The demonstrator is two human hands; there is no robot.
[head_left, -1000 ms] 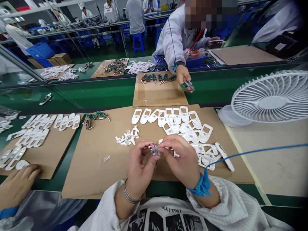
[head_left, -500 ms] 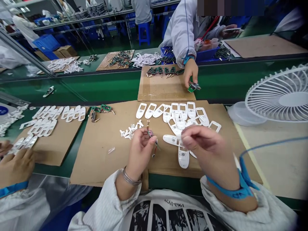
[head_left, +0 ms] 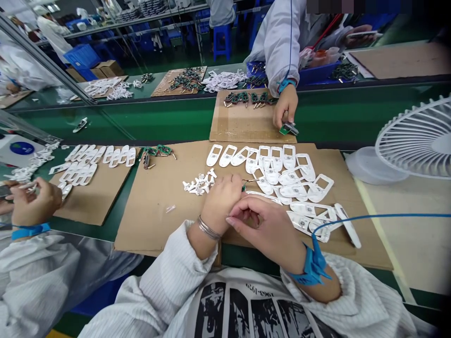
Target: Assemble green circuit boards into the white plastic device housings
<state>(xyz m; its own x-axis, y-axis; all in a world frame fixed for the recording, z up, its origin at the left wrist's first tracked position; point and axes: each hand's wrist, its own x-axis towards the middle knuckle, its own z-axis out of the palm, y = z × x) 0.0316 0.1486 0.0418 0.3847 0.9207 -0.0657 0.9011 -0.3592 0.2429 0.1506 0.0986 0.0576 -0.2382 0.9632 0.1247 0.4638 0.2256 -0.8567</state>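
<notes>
The left hand [head_left: 224,199] is closed over a board [head_left: 244,187], mostly hidden, above the cardboard [head_left: 148,211]. The right hand [head_left: 266,223], nearer and right, curls its fingers; I cannot tell whether it holds anything. White shells [head_left: 272,176] lie far right.

- Left hand [head_left: 225,195] has turned knuckles-up, mostly hiding its circuit board [head_left: 244,187].
- Right hand [head_left: 264,227] has swung from the white housings [head_left: 272,177] to the left wrist.

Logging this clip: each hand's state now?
Left hand: closed around a mostly hidden circuit board.
Right hand: half-curled; whether it holds anything cannot be told.
</notes>
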